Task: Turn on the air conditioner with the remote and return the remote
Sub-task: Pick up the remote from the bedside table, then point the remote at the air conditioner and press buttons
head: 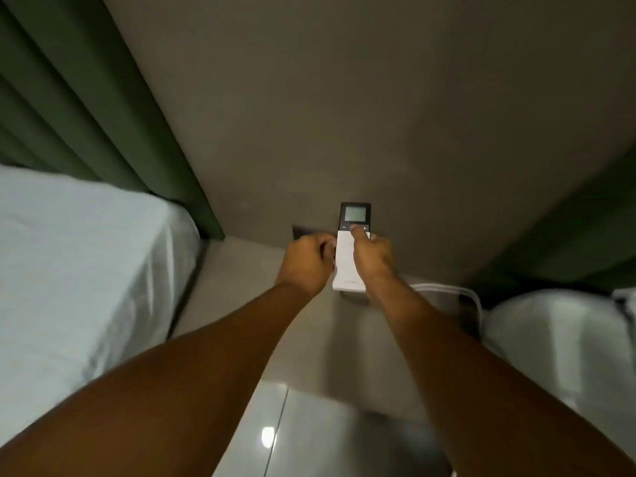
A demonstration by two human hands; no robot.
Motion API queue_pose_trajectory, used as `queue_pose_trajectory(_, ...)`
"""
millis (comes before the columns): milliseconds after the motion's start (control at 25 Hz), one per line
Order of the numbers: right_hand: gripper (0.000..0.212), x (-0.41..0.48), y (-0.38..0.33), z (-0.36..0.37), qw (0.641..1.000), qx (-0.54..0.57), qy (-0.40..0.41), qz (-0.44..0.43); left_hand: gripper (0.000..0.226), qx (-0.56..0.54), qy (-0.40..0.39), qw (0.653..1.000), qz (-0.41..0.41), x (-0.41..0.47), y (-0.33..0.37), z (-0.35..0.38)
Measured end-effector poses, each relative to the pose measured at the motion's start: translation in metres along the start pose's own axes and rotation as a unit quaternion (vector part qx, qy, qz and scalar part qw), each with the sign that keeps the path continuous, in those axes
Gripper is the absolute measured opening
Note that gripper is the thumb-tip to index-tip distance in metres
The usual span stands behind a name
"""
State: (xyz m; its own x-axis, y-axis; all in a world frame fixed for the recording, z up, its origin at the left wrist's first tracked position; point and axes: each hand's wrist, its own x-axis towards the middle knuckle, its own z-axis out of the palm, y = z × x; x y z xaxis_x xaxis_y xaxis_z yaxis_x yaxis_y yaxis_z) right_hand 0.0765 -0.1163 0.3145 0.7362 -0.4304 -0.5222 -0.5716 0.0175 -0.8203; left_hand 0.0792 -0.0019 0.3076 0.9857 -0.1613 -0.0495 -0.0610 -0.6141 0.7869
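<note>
A white remote with a black top and a grey screen is held upright in front of the wall, at the middle of the view. My right hand grips its right side, with the thumb resting on a button just under the screen. My left hand is curled against the remote's left edge, fingers closed on it. The lower right part of the remote is hidden behind my right hand. The air conditioner is not in view.
A bed with a white sheet lies at the left, green curtain behind it. A second white bed sits at the right, with a white cable near it. Glossy floor tiles lie below. A dark wall plate shows behind my left hand.
</note>
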Motion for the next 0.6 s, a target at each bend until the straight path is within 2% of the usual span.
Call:
queue_pose_trajectory(160,0.028,-0.104,-0.210,-0.015,0.988,0.009,-0.047,-0.150,0.019,0.098,0.097,0.982,0.130,0.017,0.152,-0.167)
queue_pose_trajectory(280,0.028,-0.212,-0.342,-0.019,0.964,0.023,-0.077,-0.253,0.026,0.208,0.218,0.930,0.213,-0.007,0.249,-0.301)
queue_pose_trajectory(360,0.033,-0.287,-0.408,-0.012,0.948,0.034,-0.112,-0.295,0.041,0.280,0.282,0.890,0.223,-0.038,0.300,-0.393)
queue_pose_trajectory(440,0.033,-0.385,-0.461,-0.004,0.925,0.058,-0.181,-0.329,0.050,0.335,0.349,0.848,0.217,-0.091,0.344,-0.492)
queue_pose_trajectory(520,0.031,-0.479,-0.493,0.017,0.904,0.073,-0.225,-0.356,0.054,0.373,0.414,0.808,0.190,-0.161,0.368,-0.581)
queue_pose_trajectory(600,0.033,-0.535,-0.508,0.039,0.889,0.083,-0.251,-0.375,0.057,0.403,0.428,0.791,0.169,-0.207,0.374,-0.629)
